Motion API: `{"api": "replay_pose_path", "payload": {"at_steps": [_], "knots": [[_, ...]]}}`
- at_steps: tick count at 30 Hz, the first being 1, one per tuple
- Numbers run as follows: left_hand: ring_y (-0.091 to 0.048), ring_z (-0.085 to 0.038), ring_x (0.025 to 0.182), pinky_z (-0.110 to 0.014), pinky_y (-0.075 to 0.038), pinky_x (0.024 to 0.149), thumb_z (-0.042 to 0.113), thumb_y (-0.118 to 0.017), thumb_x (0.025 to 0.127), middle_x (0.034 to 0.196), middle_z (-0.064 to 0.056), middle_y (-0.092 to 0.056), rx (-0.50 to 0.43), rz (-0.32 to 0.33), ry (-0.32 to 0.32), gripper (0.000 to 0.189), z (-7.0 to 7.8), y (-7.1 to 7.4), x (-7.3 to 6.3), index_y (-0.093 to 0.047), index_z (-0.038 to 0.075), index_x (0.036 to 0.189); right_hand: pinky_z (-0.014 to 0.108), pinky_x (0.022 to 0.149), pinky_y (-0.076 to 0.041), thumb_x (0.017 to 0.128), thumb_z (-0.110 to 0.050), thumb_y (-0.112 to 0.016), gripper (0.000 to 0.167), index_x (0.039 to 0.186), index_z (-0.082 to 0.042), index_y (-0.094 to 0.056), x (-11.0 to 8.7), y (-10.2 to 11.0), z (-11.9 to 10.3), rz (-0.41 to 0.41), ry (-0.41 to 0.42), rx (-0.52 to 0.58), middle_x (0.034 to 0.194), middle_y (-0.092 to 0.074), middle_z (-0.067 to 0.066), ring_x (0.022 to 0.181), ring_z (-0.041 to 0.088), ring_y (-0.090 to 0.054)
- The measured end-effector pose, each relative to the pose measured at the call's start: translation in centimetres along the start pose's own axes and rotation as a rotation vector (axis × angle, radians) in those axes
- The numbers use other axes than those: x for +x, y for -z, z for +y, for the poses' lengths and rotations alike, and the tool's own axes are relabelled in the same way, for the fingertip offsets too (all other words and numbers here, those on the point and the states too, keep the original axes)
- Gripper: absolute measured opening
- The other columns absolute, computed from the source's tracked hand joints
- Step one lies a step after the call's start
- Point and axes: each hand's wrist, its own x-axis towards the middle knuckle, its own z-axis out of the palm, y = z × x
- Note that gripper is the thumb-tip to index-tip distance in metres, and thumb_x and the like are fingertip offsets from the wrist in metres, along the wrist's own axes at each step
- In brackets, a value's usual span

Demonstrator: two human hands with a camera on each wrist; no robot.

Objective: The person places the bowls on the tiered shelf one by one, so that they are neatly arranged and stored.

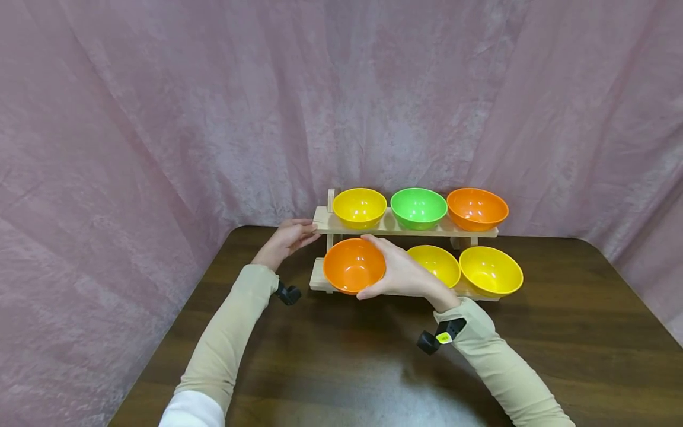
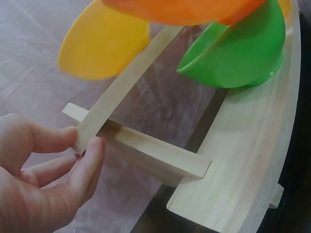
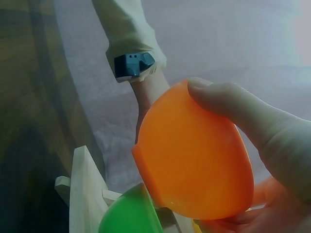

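My right hand (image 1: 397, 268) grips an orange bowl (image 1: 354, 265) by its side, thumb and fingers spread across its wall. In the left wrist view a green bowl (image 2: 238, 53) sits tilted on the lower board, beneath the orange one; from the head it is hidden. With thumb and fingertips my left hand (image 1: 289, 238) pinches the left end of the upper board of a two-tier wooden rack (image 1: 323, 218). Nearest that hand on the upper board is a yellow bowl (image 1: 360, 209).
Farther right on the upper board stand a green bowl (image 1: 418, 209) and another orange bowl (image 1: 477, 210). Two yellow bowls, one in the middle (image 1: 439, 264) and one at the right (image 1: 491, 271), occupy the lower board. The rack stands on a dark wooden table (image 1: 341, 367) before a pink curtain (image 1: 267, 107).
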Motion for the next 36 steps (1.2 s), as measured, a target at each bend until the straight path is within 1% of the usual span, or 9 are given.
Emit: {"api": "replay_pose_path", "payload": {"at_steps": [7, 11, 14, 16, 21, 24, 28, 31, 36], "knots": [[-0.063, -0.014, 0.092, -0.031, -0.049, 0.104, 0.001, -0.053, 0.097, 0.145, -0.023, -0.043, 0.026, 0.001, 0.024, 0.052, 0.2, 0.3, 0.2, -0.035, -0.006, 0.146, 0.050, 0.109, -0.043, 0.058, -0.045, -0.090, 0.112, 0.149, -0.015, -0.034, 1.3, -0.7, -0.4, 0.003, 0.003, 0.005, 0.146, -0.044, 0.007, 0.128, 0.027, -0.046], [-0.062, -0.010, 0.083, -0.021, -0.057, 0.090, 0.001, -0.053, 0.097, 0.144, -0.023, -0.044, 0.044, 0.004, 0.039, 0.053, 0.4, 0.2, 0.2, -0.034, -0.006, 0.146, 0.049, 0.109, -0.043, 0.057, -0.045, -0.090, 0.112, 0.149, -0.013, -0.034, 2.0, -1.2, -0.5, 0.011, 0.017, 0.003, 0.147, -0.044, 0.007, 0.127, 0.028, -0.047], [-0.062, -0.007, 0.075, -0.017, -0.059, 0.079, 0.000, -0.053, 0.096, 0.140, -0.024, -0.046, 0.057, 0.018, 0.045, 0.052, 0.7, 0.1, 0.1, -0.036, -0.007, 0.145, 0.047, 0.106, -0.047, 0.057, -0.045, -0.091, 0.113, 0.148, -0.010, -0.034, 2.5, -1.7, -0.6, 0.024, 0.045, 0.006, 0.144, -0.046, 0.008, 0.124, 0.027, -0.049], [-0.062, -0.006, 0.073, -0.018, -0.059, 0.081, 0.001, -0.054, 0.096, 0.136, -0.023, -0.049, 0.067, 0.027, 0.050, 0.051, 0.8, 0.1, 0.1, -0.037, -0.006, 0.144, 0.046, 0.104, -0.049, 0.056, -0.044, -0.091, 0.113, 0.147, -0.009, -0.034, 2.9, -2.1, -0.5, 0.034, 0.063, 0.015, 0.142, -0.047, 0.008, 0.122, 0.026, -0.050], [-0.061, -0.007, 0.076, -0.028, -0.053, 0.100, 0.003, -0.055, 0.096, 0.128, -0.018, -0.052, 0.102, 0.040, 0.064, 0.050, 0.9, 0.0, 0.2, -0.040, -0.005, 0.143, 0.043, 0.103, -0.050, 0.056, -0.045, -0.092, 0.113, 0.146, -0.007, -0.035, 3.6, -3.1, -0.5, 0.050, 0.095, 0.020, 0.139, -0.049, 0.007, 0.120, 0.023, -0.051], [-0.061, -0.008, 0.078, -0.029, -0.052, 0.101, 0.003, -0.055, 0.096, 0.126, -0.017, -0.053, 0.106, 0.036, 0.065, 0.050, 0.9, 0.0, 0.3, -0.040, -0.007, 0.142, 0.042, 0.103, -0.050, 0.056, -0.045, -0.092, 0.112, 0.145, -0.008, -0.036, 3.9, -3.7, -0.4, 0.052, 0.106, 0.014, 0.138, -0.049, 0.006, 0.120, 0.022, -0.050], [-0.062, -0.007, 0.075, -0.022, -0.059, 0.087, 0.001, -0.055, 0.095, 0.121, -0.016, -0.054, 0.102, 0.021, 0.065, 0.050, 0.9, 0.1, 0.3, -0.039, -0.009, 0.142, 0.042, 0.103, -0.050, 0.056, -0.045, -0.092, 0.111, 0.145, -0.008, -0.035, 4.3, -4.4, -0.4, 0.040, 0.114, 0.014, 0.137, -0.049, 0.006, 0.120, 0.022, -0.050], [-0.062, -0.006, 0.073, -0.016, -0.060, 0.074, 0.000, -0.054, 0.095, 0.118, -0.015, -0.054, 0.106, 0.011, 0.062, 0.049, 0.8, 0.2, 0.4, -0.039, -0.009, 0.141, 0.042, 0.102, -0.051, 0.057, -0.046, -0.091, 0.111, 0.145, -0.007, -0.035, 4.6, -4.7, -0.5, 0.037, 0.120, 0.001, 0.137, -0.049, 0.007, 0.119, 0.023, -0.050], [-0.062, -0.004, 0.072, -0.016, -0.060, 0.075, 0.001, -0.054, 0.096, 0.117, -0.014, -0.055, 0.121, 0.003, 0.054, 0.049, 0.9, 0.3, 0.5, -0.040, -0.009, 0.141, 0.040, 0.103, -0.050, 0.056, -0.044, -0.092, 0.114, 0.146, -0.007, -0.033, 5.3, -5.3, -0.5, 0.044, 0.123, -0.022, 0.137, -0.049, 0.007, 0.120, 0.022, -0.050]]}}
